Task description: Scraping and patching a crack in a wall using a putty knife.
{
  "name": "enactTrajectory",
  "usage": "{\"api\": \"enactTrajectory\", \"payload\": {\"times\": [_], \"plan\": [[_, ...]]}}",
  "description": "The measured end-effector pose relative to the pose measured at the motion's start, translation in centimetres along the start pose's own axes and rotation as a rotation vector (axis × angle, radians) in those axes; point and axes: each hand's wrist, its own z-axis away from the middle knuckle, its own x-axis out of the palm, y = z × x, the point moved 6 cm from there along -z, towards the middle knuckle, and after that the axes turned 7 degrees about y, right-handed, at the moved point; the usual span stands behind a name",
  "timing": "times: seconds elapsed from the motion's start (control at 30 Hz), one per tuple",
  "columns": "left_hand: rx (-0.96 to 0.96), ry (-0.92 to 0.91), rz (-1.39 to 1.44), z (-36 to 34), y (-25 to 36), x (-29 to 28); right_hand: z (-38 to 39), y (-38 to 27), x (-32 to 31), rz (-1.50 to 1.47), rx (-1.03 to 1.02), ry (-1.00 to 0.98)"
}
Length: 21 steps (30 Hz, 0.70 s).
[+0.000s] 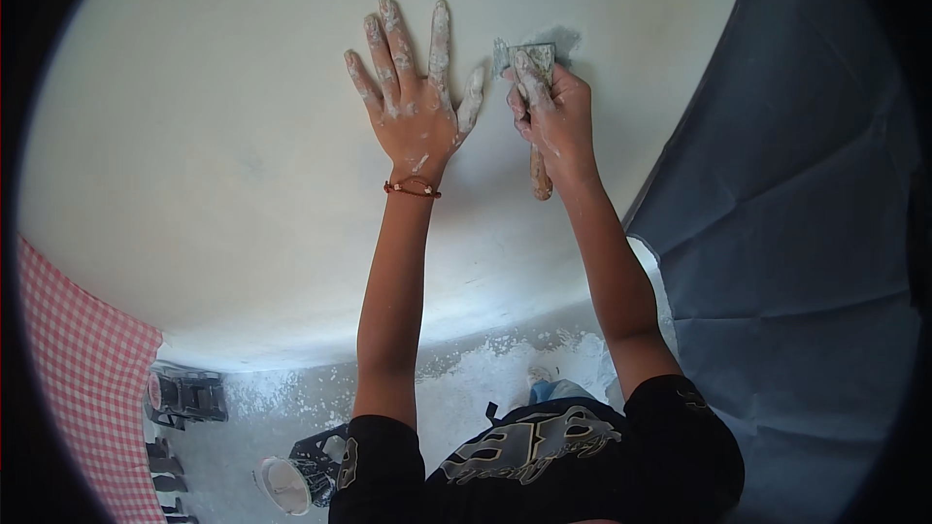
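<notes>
My left hand (417, 116) lies flat on a pale wall (252, 97), its fingers spread and smeared with white paste. A cord bracelet (413, 188) circles that wrist. To its right, my right hand (561, 121) grips a putty knife (541, 175), thumb pressed on the paste-covered blade and the wooden handle pointing down. The blade is against the wall, beside a grey damp-looking patch (563, 41). A small smear of paste (500, 56) shows just left of the blade. My curled fingers partly hide the tool.
Dark grey sheeting (786, 233) hangs along the right. A red-and-white checked cloth (83, 349) hangs at the left. Below stand a dark stool (194, 396) and a white-rimmed bucket (284, 485). White splatter marks the grey floor (243, 456).
</notes>
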Motion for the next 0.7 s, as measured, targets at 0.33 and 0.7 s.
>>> {"api": "enactTrajectory", "payload": {"times": [0.33,0.7], "plan": [[0.006,0.024,0.049,0.0,0.0,0.0,-0.3,-0.9,0.4,-0.024,-0.049,-0.01],[-0.01,0.042,-0.014,0.1,0.1,0.4,-0.3,0.8,-0.3,-0.014,-0.025,0.012]]}}
